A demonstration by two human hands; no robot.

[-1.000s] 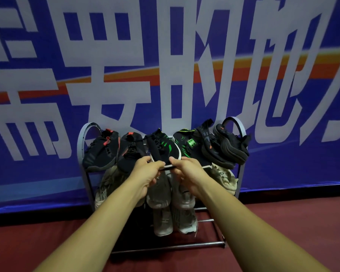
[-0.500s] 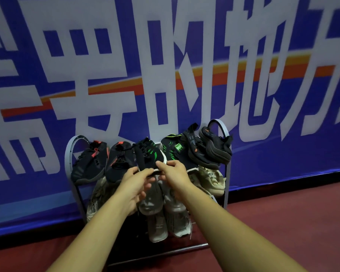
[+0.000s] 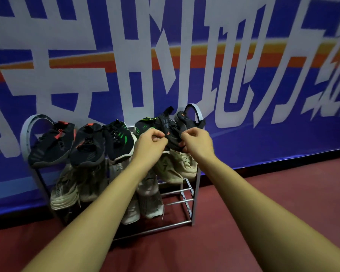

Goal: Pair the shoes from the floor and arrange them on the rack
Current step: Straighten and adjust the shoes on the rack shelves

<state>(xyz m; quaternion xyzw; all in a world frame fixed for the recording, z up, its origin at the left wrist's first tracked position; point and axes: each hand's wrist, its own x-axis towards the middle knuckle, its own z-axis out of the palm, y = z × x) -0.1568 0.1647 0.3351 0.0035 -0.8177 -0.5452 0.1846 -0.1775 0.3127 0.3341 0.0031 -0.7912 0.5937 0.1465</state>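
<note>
As my left hand (image 3: 151, 142) and right hand (image 3: 196, 140) pinch the black sandal (image 3: 170, 130) at the right end of the rack (image 3: 195, 197), top shelf, it looks light and floppy; I'd take the firmer sole edge, not straps.

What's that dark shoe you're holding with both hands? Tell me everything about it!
The dark sandal is black and grey with wide straps, one bearing pale letters too blurred to read, and a small orange mark. It looks like fabric and rubber. It lies tilted on the top shelf of the rack near its right end. The left hand and right hand pinch its near edge.
</note>
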